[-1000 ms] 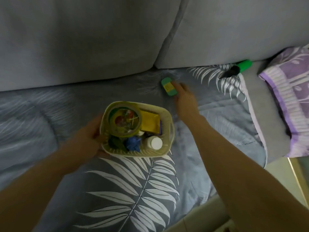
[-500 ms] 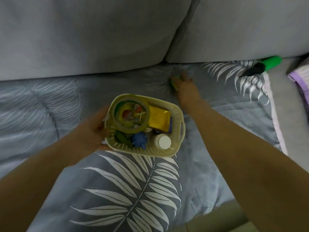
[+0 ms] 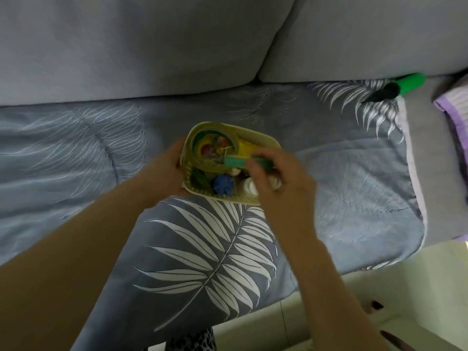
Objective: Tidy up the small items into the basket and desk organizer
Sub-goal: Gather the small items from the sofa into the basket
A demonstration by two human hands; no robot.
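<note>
A cream plastic basket [image 3: 263,139] sits on the sofa seat. It holds a roll of tape [image 3: 215,148], a yellow packet [image 3: 247,148], a blue crumpled thing [image 3: 222,188] and a white bottle, partly hidden. My left hand [image 3: 166,171] grips the basket's left wall. My right hand [image 3: 277,177] is over the basket's right half and pinches a small green block [image 3: 236,162] just above the contents. A green marker with a black cap [image 3: 395,87] lies at the back right of the seat.
The seat is covered by a grey blanket with white leaf print [image 3: 207,254]. Grey back cushions [image 3: 152,41] rise behind. A purple-edged cloth [image 3: 453,107] lies at the far right. A pale floor [image 3: 379,300] shows at lower right.
My right hand picked the green block up from the back of the seat and brought it over the basket. My left hand kept its hold on the basket.
</note>
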